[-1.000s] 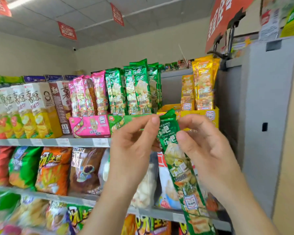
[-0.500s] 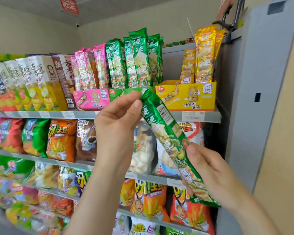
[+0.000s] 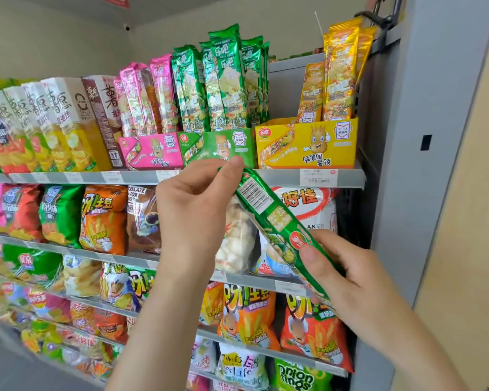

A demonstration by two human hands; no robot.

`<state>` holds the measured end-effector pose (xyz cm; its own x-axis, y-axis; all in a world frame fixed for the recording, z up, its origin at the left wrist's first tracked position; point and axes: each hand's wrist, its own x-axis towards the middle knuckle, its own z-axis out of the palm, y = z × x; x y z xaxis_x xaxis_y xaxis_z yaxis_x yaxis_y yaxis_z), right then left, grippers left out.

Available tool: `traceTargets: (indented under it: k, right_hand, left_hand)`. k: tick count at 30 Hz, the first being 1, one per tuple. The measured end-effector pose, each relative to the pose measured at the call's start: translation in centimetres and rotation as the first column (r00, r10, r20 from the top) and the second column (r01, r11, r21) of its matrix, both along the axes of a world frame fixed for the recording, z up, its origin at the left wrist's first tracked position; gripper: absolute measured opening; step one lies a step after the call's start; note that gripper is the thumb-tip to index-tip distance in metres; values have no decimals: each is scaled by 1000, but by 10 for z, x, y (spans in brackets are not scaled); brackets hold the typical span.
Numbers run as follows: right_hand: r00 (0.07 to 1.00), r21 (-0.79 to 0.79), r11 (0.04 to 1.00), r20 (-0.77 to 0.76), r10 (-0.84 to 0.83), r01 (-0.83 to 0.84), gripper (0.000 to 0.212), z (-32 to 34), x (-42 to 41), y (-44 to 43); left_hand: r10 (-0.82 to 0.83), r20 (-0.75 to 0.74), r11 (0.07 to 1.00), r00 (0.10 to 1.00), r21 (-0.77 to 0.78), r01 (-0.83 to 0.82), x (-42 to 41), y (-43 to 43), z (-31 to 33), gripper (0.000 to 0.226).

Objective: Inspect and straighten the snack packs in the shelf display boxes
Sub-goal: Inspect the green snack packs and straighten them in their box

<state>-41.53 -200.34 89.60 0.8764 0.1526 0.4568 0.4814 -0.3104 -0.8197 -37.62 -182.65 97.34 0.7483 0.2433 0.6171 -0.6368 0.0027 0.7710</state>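
Head view: both hands are up in front of the shelves, sharing one long green snack pack [image 3: 277,224]. The left hand [image 3: 192,210] pinches the pack's top end between thumb and forefinger, right at the front edge of the top shelf [image 3: 280,177], just below the green display box [image 3: 218,146]. The right hand [image 3: 347,275] grips the lower part, thumb pressed flat on the wrapper and fingers curled behind it. The pack slants from upper left down to lower right, barcode side towards the camera, in the air in front of the second shelf's bags and outside any box.

On the top shelf three display boxes stand side by side: the pink display box [image 3: 153,150], the green one in the middle, and the yellow display box [image 3: 308,143] at the right end. Upright packs fill them: pink packs [image 3: 144,97], green packs [image 3: 226,80], and yellow packs [image 3: 339,77] with a shorter one in front.
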Motion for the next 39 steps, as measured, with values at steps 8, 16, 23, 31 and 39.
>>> traceTargets:
  k: [8, 16, 23, 31, 39]
  right_hand:
    - [998, 162, 985, 17, 56, -58, 33, -9, -2, 7]
    - [990, 146, 988, 127, -69, 50, 33, -12, -5, 25]
    - [984, 246, 965, 128, -127, 93, 29, -12, -3, 32]
    - [983, 367, 926, 120, -142, 89, 24, -10, 1, 35]
    - [999, 199, 979, -18, 47, -43, 36, -11, 6, 23]
  left_hand:
    - [-113, 3, 983, 994, -147, 112, 12, 3, -4, 23]
    - [-311, -51, 918, 949, -275, 286, 11, -12, -16, 30]
    - [-377, -78, 896, 923, -284, 342, 2, -27, -36, 29]
    - [-420, -192, 900, 887, -211, 380, -9, -30, -63, 31]
    - [-318, -140, 936, 938, -204, 287, -15, -22, -67, 26]
